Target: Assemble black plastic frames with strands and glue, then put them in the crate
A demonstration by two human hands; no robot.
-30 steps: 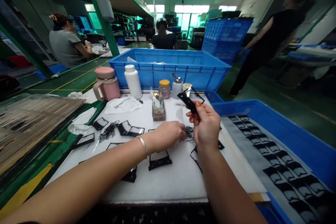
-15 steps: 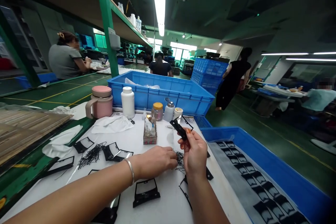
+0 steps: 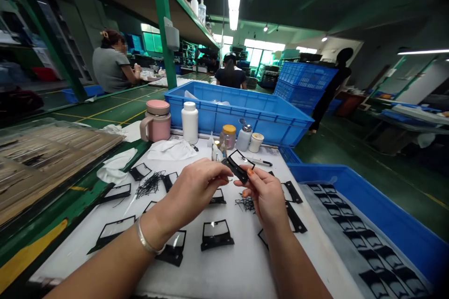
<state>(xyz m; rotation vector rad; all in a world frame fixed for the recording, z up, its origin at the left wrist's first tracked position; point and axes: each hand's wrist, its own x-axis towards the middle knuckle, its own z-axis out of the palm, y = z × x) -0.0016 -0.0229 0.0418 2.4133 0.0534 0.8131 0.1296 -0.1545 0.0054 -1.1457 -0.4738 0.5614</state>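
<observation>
My right hand (image 3: 267, 195) grips a black plastic frame (image 3: 235, 169) with a window-like opening, tilted above the white table. Close to its left end, my left hand (image 3: 194, 186) is pinched shut. A bit of thin black strip (image 3: 229, 179) shows at the left fingertips; most of it is hidden. Below the hands lies a small pile of thin black strips (image 3: 245, 202), and a larger pile (image 3: 150, 184) lies to the left. Several similar frames rest around them, among them one frame (image 3: 217, 242) in front.
A pink mug (image 3: 158, 124), a white bottle (image 3: 190, 124), a yellow-lidded jar (image 3: 228, 138) and a pump bottle (image 3: 244, 139) line the back edge. Behind stands a blue crate (image 3: 242, 121). A blue bin (image 3: 351, 175) at right holds rows of frames. Other people are farther off.
My left hand has risen from the small strip pile to the frame in my right hand, bringing a thin strip. The camera view has swung slightly right.
</observation>
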